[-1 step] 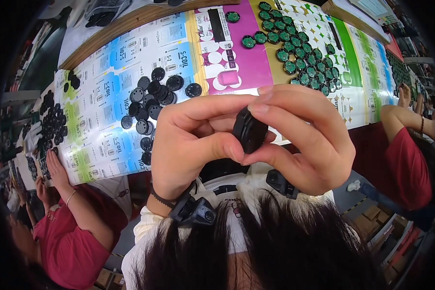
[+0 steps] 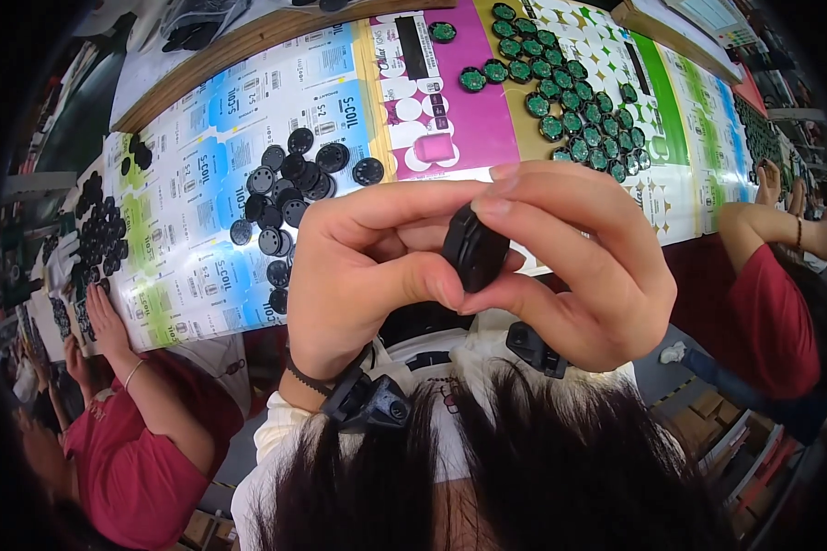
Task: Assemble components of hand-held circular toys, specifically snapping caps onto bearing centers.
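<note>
Between my two hands, above the table's near edge, is a small round black plastic housing (image 2: 476, 253) held on its side. My left hand (image 2: 354, 253) grips its left side, the thumb at the lower edge. My right hand (image 2: 583, 262) closes on it from the right, index and middle fingers at the top edge and thumb below. A seam runs along the housing's rim; its far side is hidden. Beyond my left hand lies a loose heap of round black plastic caps (image 2: 294, 174), some with small holes. Farther right are several round black housings with green circuit boards (image 2: 551, 87).
Printed sheets (image 2: 220, 184) cover the table. A wooden ledge (image 2: 248, 60) runs along the back left. More black parts (image 2: 101, 230) lie at the far left. A person in a red shirt (image 2: 147, 441) sits on my left, another in a red sleeve (image 2: 772, 312) on my right.
My hands and the black housing have stayed practically still. The arm of the person on my right has shifted slightly to the left.
</note>
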Demonstrator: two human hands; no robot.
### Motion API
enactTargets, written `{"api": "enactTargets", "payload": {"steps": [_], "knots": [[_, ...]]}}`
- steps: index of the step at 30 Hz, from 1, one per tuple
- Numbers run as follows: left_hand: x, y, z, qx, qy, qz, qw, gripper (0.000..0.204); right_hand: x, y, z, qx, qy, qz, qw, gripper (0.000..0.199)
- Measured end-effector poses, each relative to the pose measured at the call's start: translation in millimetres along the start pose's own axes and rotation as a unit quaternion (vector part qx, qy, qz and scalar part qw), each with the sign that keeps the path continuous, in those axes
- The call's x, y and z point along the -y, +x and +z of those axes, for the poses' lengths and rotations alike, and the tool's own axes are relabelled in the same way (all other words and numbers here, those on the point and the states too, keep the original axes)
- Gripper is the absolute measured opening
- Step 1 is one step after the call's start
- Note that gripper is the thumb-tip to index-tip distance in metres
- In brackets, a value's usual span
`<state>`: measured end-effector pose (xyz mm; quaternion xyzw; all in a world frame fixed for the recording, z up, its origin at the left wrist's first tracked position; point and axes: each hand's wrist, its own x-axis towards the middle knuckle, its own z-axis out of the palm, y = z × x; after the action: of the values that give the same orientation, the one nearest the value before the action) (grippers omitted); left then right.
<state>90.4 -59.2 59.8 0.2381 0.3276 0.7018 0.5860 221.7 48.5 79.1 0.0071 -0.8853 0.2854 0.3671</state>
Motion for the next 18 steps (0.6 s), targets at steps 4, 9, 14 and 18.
{"api": "enactTargets", "payload": {"steps": [4, 9, 14, 18], "knots": [[-0.9, 0.4, -0.9, 0.005, 0.01, 0.003, 1.0, 0.044, -0.5, -0.5, 0.4, -0.002, -0.015, -0.012, 1.0, 0.049], [-2.6, -0.8, 0.7, 0.016, 0.005, 0.0, 1.0, 0.044, 6.0, 0.3, -4.3, 0.014, -0.012, 0.007, 1.0, 0.05], [-3.5, -0.1, 3.1, 0.027, -0.005, -0.005, 1.0, 0.044, 4.3, -4.7, -5.2, 0.007, 0.02, 0.018, 1.0, 0.051], [-3.0, -0.9, 2.4, 0.016, 0.015, 0.006, 1.0, 0.044, 4.3, -4.3, -1.5, -0.002, -0.019, -0.002, 1.0, 0.048]]}}
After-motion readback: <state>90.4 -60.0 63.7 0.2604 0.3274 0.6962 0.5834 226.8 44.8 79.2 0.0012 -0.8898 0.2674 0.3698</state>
